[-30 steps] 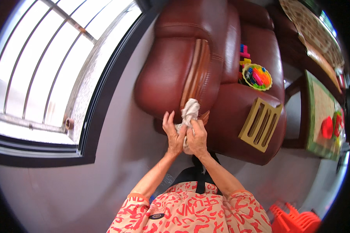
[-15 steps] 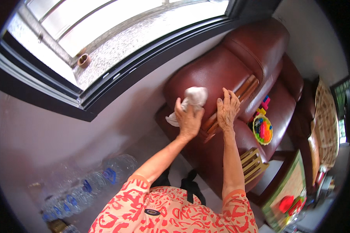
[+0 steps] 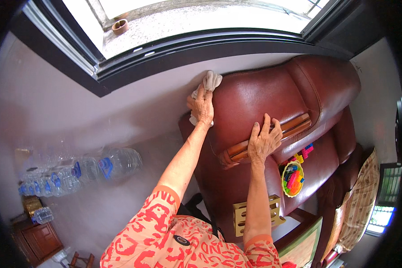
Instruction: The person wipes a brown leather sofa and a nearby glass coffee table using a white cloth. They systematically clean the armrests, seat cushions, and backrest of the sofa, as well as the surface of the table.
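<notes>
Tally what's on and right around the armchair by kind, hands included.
Hands: 2, left hand pressing a pale cloth, right hand flat on the armrest
Cloth: 1
Brown leather armchair: 1
Bowl of bright toys: 1
Yellow slatted rack: 1
Large clear water bottles: at least 3, the far ones blur together
Total: at least 9
</notes>
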A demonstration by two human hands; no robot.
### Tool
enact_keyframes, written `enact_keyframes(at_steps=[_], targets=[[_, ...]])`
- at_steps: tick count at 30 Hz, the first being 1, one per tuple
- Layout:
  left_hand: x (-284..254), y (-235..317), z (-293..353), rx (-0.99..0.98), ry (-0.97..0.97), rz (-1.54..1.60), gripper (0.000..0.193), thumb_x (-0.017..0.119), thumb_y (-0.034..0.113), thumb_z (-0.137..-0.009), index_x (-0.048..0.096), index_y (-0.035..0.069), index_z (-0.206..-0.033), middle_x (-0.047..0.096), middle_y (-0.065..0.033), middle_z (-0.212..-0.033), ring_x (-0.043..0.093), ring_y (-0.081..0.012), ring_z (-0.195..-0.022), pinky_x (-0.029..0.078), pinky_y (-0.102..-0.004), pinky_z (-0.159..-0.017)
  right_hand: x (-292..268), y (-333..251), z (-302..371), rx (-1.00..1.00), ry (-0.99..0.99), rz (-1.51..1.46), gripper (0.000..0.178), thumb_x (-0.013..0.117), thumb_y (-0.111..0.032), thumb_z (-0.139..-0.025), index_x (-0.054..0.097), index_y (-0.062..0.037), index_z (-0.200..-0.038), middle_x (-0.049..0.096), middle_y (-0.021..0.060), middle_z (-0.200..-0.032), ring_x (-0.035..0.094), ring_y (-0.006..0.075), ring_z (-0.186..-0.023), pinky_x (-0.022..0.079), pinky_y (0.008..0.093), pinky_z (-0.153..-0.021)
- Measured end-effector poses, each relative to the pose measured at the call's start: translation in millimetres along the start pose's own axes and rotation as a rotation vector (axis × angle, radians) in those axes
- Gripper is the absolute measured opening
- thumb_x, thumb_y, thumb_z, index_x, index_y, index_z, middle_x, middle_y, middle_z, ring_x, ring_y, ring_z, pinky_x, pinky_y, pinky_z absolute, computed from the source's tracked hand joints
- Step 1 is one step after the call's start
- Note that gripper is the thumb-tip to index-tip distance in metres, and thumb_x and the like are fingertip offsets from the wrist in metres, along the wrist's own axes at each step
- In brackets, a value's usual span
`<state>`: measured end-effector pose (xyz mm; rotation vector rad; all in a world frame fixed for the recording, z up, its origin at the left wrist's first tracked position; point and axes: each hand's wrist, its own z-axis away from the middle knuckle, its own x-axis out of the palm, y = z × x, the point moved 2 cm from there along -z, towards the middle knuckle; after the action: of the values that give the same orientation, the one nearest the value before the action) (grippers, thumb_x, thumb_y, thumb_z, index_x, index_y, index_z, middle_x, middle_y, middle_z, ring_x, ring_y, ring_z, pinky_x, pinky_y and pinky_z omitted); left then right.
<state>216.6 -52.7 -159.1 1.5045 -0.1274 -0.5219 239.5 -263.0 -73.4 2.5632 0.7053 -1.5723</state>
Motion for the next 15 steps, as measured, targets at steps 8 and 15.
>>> enact_keyframes(at_steps=[8,15], targets=[[-14,9,160,0.509,-0.093,-0.216,0.04,0.071,0.013,-0.08,0.068,0.025,-0.118,0.041,-0.0119,-0.117,0.041,-0.0303,-0.109,0.031,-0.0465,-0.098,2,11,-2,-0.014,0.018,-0.015,0.044,0.061,-0.034,-0.086,0.058,-0.0187,-0.126,0.043,0.0068,-0.129,0.041,0.0281,-0.119,0.037,0.0455,-0.088],[-23,5,185,0.484,0.015,-0.064,0.016,0.062,0.015,-0.09,0.061,0.014,-0.106,0.044,-0.0096,-0.117,0.035,-0.0269,-0.114,0.022,-0.0445,-0.097,8,3,2,-0.01,0.009,-0.03,0.045,0.062,-0.035,-0.084,0.058,-0.0198,-0.127,0.044,0.0063,-0.132,0.041,0.0277,-0.121,0.037,0.0451,-0.091]])
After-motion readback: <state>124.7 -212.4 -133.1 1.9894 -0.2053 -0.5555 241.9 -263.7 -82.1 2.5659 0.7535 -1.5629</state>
